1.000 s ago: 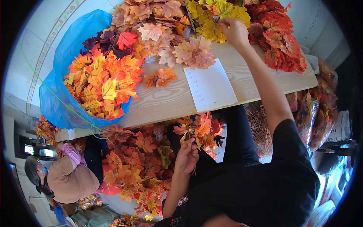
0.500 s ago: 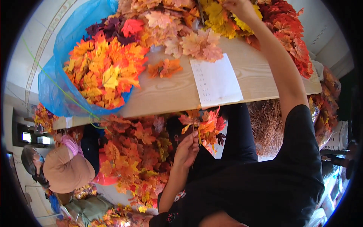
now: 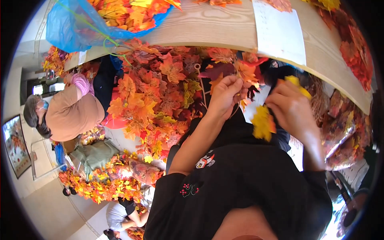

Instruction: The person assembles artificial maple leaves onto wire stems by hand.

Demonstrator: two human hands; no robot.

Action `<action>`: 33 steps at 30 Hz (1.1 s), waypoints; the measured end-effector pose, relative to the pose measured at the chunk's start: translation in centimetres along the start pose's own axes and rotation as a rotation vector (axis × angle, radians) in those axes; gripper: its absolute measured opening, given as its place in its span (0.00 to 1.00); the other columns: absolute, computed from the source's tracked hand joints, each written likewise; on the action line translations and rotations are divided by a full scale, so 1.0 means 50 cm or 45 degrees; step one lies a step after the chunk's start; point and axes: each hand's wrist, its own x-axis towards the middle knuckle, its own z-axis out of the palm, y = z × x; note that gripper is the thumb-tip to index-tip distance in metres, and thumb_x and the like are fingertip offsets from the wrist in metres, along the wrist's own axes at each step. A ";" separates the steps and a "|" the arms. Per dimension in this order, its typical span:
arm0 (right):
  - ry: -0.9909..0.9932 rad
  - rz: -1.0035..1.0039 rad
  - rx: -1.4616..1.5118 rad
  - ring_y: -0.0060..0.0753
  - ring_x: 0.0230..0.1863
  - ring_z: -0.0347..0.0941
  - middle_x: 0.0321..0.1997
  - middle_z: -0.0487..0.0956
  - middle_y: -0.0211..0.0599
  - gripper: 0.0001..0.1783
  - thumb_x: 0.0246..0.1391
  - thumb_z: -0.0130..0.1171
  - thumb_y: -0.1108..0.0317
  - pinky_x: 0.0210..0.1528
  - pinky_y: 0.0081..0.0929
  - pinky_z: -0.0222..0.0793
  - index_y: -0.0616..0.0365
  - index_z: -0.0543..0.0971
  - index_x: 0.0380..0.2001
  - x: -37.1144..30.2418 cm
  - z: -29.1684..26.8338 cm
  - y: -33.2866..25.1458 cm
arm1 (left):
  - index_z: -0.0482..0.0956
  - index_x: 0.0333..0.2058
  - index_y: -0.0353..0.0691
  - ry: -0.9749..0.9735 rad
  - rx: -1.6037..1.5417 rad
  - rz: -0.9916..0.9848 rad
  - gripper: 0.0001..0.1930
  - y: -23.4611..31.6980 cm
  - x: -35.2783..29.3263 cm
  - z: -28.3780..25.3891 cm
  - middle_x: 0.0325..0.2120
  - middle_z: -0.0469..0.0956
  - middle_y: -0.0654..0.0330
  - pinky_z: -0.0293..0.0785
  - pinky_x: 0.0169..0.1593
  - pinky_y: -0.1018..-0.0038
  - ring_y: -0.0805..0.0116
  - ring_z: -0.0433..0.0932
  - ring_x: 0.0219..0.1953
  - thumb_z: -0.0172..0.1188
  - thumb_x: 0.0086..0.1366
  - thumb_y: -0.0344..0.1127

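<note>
Above my lap, my left hand (image 3: 226, 94) pinches the thin stem of a bunch of artificial maple leaves (image 3: 247, 71) in orange, red and dark purple. To its right, my right hand (image 3: 291, 105) is closed on yellow artificial maple leaves (image 3: 262, 123), which stick out on both sides of the fingers. A small gap separates the two hands. Just left of my left hand hangs a large mass of orange and red maple leaf garlands (image 3: 154, 86). My right fingertips are partly hidden.
The wooden table (image 3: 208, 26) curves across the top, bearing a handwritten paper sheet (image 3: 279, 34) and a blue plastic bag (image 3: 74, 30) of orange leaves. Red leaves (image 3: 354, 56) lie at its right end. Bagged leaves (image 3: 340, 132) stand at right. A co-worker (image 3: 74, 108) sits at left, another person (image 3: 124, 218) below.
My right hand has come down from the yellow leaves at the table's far side, bringing yellow leaves toward my left hand. The view has tilted down toward my lap.
</note>
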 end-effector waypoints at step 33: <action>0.166 0.694 1.056 0.16 0.26 0.69 0.25 0.77 0.32 0.07 0.47 0.59 0.74 0.30 0.18 0.66 0.67 0.79 0.30 -0.025 0.190 0.051 | 0.75 0.31 0.32 -0.056 0.792 0.472 0.04 -0.019 -0.014 0.024 0.24 0.76 0.62 0.70 0.29 0.83 0.78 0.73 0.24 0.59 0.58 0.26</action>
